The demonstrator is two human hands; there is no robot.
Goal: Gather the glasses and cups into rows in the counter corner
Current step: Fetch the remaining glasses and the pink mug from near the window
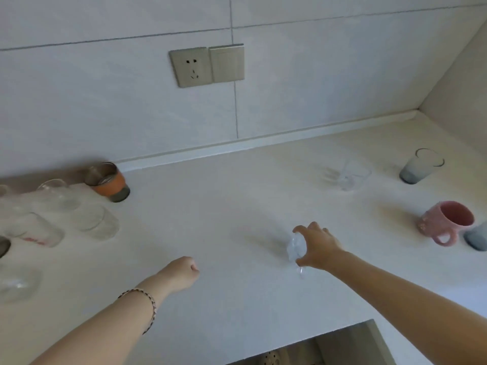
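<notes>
1. The right hand (pixel 316 246) grasps a small clear glass (pixel 296 247), with fingers and thumb curled round it from above.
2. That glass is at mid-counter, toward the front. It is blurred, and I cannot tell whether its base touches the counter (pixel 224 206).
3. The left hand (pixel 181 272) is clenched in a fist with nothing in it. It is over the counter, left of the held glass and well apart from it.
4. A braided bracelet (pixel 147 301) circles the left wrist.
5. At the far left, near the wall, stands an orange cup (pixel 108 181) with a steel rim and base.
6. Clear glassware is grouped just beside the orange cup:
   - a back glass (pixel 58 193);
   - a wide glass (pixel 96 221);
   - a printed glass (pixel 37 230) with red marks;
   - a front glass (pixel 18 283) nearer the counter edge.
7. Toward the right, a clear tumbler (pixel 351 175) stands alone. A grey glass (pixel 421 167) is beyond it, near the side wall.
8. In front of the grey glass, a pink mug (pixel 445 222) has its handle turned toward the front. A blue cup (pixel 477 237) is just beside it, cut off by the frame edge.
9. A socket (pixel 191 67) and a switch (pixel 227 63) sit side by side on the tiled back wall.
</notes>
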